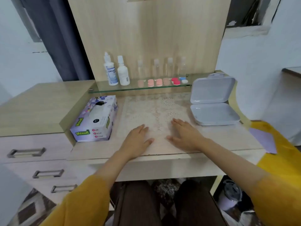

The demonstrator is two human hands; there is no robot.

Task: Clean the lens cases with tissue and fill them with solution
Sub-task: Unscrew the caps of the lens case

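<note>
Several lens cases stand in a row on the glass shelf (pixel 114 89): pink ones (pixel 150 82), a red one (pixel 175 81) and a blue-and-white one (pixel 184 80). Two white solution bottles (pixel 111 70) (pixel 123 71) stand at the shelf's left end. A purple tissue box (pixel 96 119) lies on the desk at the left, a tissue poking out of its top. My left hand (pixel 138 138) and my right hand (pixel 184 133) rest flat, palms down, on the patterned mat (pixel 154 108) with nothing in them.
Several small clear bottles (pixel 169 66) stand behind the lens cases. An open, empty grey plastic box (pixel 213 103) sits at the right of the desk. Drawers with metal handles (pixel 26 152) are at the left, yellow cloth (pixel 276 144) at the right edge.
</note>
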